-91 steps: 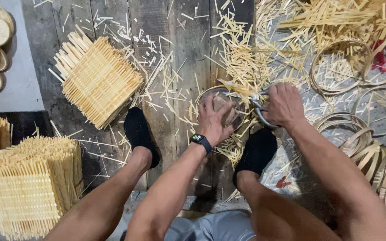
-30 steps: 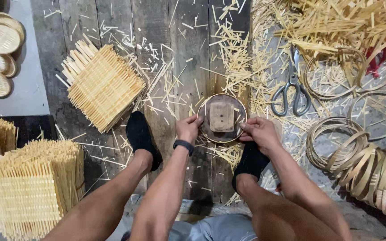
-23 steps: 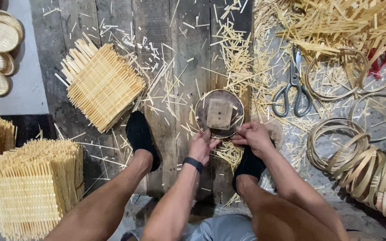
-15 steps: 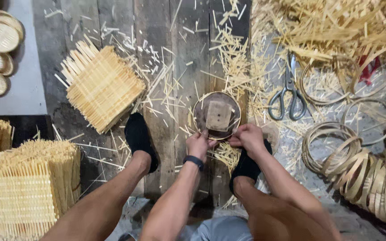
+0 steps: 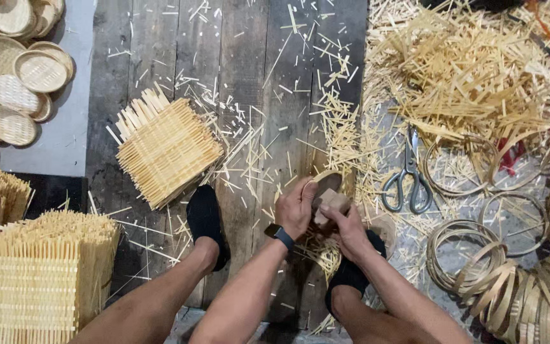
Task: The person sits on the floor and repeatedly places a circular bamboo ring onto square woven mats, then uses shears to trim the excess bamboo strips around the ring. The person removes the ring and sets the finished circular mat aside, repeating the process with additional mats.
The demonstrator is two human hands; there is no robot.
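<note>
My left hand and my right hand meet over the plank floor, between my two feet in black socks. Together they grip a small round basket that is tipped up on its edge. A pale wooden block is pressed into it. My left hand clasps the basket's left rim, and there is a dark watch on that wrist. The fingers of my right hand wrap the block and the basket's lower side from the right. Much of the basket is hidden behind my hands.
Scissors lie to the right, among bamboo rings and a heap of bamboo strips. A square woven mat lies to the left. Woven mats are stacked at bottom left and finished round baskets at top left. Cut slivers litter the planks.
Three seconds ago my right hand was at the scissors; they now lie to the right. The basket with the block lay flat on the floor; both hands have tipped it up on edge.
</note>
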